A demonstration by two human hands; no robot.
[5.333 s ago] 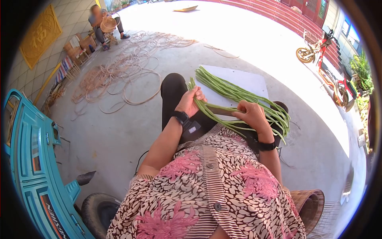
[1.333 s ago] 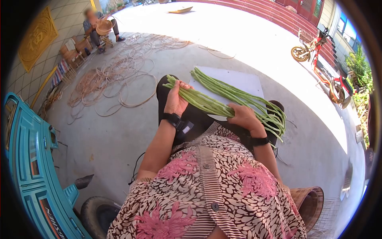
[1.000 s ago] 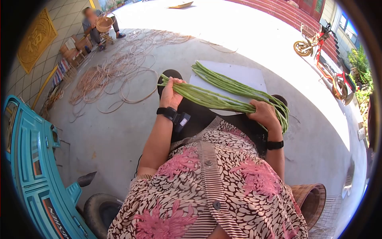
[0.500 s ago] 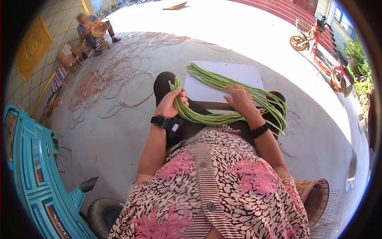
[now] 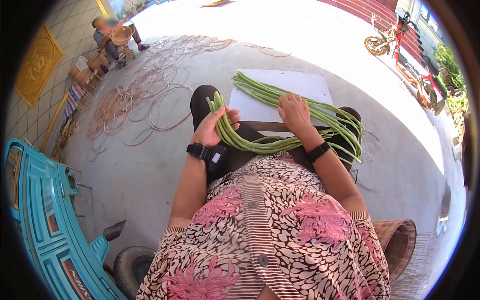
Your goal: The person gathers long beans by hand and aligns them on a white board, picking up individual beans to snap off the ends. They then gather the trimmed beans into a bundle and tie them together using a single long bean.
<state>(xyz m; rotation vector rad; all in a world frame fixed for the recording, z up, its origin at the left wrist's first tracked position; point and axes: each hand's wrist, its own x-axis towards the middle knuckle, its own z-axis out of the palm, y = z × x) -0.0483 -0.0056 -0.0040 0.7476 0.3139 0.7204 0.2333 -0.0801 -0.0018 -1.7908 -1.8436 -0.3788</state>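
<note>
Nearest: one brown-and-white leaf-print blouse with pink flowers (image 5: 270,235), and beside it one woven brown basket (image 5: 397,240) on the concrete at right. At lower left, one turquoise metal vehicle (image 5: 40,215) with one black tyre (image 5: 130,262). Further out, two bare hands, each wrist wearing one black band. Left hand (image 5: 212,127) closed around one bunch of long green beans (image 5: 250,145), tips standing above the fingers, the bunch curving across the lap in dark trousers. Right hand (image 5: 295,112) lay open and flat, fingers spread, resting on a second, loose heap of long green beans (image 5: 300,102), gripping nothing visibly. That heap lay across one white rectangular board (image 5: 295,85) on the ground, running to the right knee. Beyond, loose coils of pale rattan cane (image 5: 145,85). Farthest: one seated person (image 5: 112,35) holding one round woven basket (image 5: 121,35), and one red motorbike (image 5: 400,42).
</note>
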